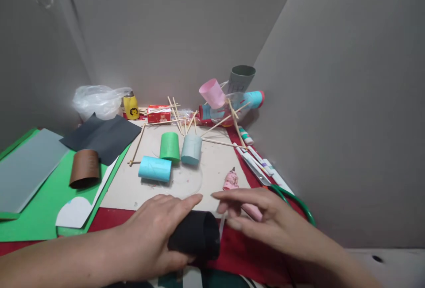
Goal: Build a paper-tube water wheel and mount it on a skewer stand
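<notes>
My left hand (162, 226) is wrapped round a black paper tube (195, 237), which lies on its side with its open end turned right. My right hand (265, 217) hovers just right of that end, its thumb and fingers apart and nothing between them. Partly hidden behind my right hand lies a pink glue gun (231, 178), its nozzle pointing away from me. On the pale board (116, 190) beyond are a blue roll (155, 169) on its side, a green roll (170, 147) and a grey-blue roll (191, 149).
Left lie green sheets (36, 230), a black sheet (106, 135) and a brown roll (84, 168). Green-handled scissors (265, 181) and markers (257, 159) sit right. Behind stand joined wooden sticks (219, 124), a pink roll (212, 93), a yellow bottle (131, 105) and a plastic bag (99, 101). Grey walls enclose the table.
</notes>
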Motion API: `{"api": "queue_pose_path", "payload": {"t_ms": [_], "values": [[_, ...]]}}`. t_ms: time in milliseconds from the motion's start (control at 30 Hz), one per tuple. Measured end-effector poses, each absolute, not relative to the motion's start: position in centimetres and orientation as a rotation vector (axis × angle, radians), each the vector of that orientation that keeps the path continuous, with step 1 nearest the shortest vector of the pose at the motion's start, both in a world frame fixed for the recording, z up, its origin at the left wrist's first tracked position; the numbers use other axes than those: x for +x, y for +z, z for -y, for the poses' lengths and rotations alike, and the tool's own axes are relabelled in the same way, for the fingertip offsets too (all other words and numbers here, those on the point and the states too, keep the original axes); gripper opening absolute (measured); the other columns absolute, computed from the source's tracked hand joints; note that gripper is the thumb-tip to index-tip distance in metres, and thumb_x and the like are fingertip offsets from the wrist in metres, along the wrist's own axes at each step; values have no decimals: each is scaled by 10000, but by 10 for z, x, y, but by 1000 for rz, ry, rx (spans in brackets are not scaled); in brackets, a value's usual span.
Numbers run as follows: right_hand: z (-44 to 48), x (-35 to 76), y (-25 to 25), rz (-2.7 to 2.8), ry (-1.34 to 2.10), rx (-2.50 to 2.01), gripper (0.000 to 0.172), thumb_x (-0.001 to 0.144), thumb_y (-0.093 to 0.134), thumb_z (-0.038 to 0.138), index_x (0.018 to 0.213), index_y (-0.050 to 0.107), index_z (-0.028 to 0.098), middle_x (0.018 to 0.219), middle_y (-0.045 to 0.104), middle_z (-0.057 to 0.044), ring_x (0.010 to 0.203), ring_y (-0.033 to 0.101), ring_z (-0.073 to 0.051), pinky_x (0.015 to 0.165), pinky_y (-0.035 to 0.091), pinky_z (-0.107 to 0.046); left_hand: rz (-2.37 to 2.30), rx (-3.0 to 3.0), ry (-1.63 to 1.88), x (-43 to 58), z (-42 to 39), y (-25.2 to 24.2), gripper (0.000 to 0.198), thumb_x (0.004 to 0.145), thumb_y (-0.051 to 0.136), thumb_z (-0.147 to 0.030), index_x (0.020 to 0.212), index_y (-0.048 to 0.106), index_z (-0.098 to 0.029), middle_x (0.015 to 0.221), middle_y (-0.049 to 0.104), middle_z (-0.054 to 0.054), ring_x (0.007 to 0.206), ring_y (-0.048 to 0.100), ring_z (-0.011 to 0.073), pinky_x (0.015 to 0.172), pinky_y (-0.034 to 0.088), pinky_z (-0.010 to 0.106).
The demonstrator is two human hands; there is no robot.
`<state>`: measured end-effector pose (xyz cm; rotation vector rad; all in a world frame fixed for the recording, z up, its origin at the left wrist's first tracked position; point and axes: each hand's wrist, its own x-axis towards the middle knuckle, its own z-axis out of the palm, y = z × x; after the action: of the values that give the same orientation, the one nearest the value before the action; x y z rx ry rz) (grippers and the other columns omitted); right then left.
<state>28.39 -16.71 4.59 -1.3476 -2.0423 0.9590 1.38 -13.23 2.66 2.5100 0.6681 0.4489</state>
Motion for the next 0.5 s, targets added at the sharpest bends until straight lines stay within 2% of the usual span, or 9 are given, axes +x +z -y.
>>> {"api": "queue_pose_path", "payload": {"t_ms": [100,200,333,433,500], "values": [[174,318,21,1998,521,-1690,419,927,541,441,1254,645,199,1144,726,-127,1013,694,-247,855,561,-370,-722,2428,382,13,129,23,681,752,731,-298,1356,432,-202,1255,657,151,1114,637,330,926,523,509],[179,335,-6,2099,211,-1925,434,898,548,452,1217,632,170,1173,702,-166,1006,691,-308,832,565,-458,-693,2394,348,17,124,19,536,739,700,-277,1238,518,-199,1179,681,129,1049,652,319,879,528,492],[180,331,-23,2163,191,-1998,389,914,496,394,1210,564,151,1169,685,-179,983,694,-315,795,563,-455,-629,2351,349,21,118,11,471,690,692,-249,1137,555,-192,1064,683,96,950,650,291,831,521,468],[180,324,-21,2073,276,-1975,279,928,473,390,1106,542,186,1010,712,-136,786,699,-254,675,555,-383,-605,2319,356,19,114,7,459,670,702,-248,1103,558,-200,1045,669,86,928,635,275,825,514,448],[181,327,-15,1981,388,-1924,238,924,497,420,1037,533,213,913,703,-89,721,677,-215,640,545,-335,-586,2319,363,18,111,6,449,677,690,-230,1104,553,-205,1053,657,84,952,620,268,835,511,431]]}}
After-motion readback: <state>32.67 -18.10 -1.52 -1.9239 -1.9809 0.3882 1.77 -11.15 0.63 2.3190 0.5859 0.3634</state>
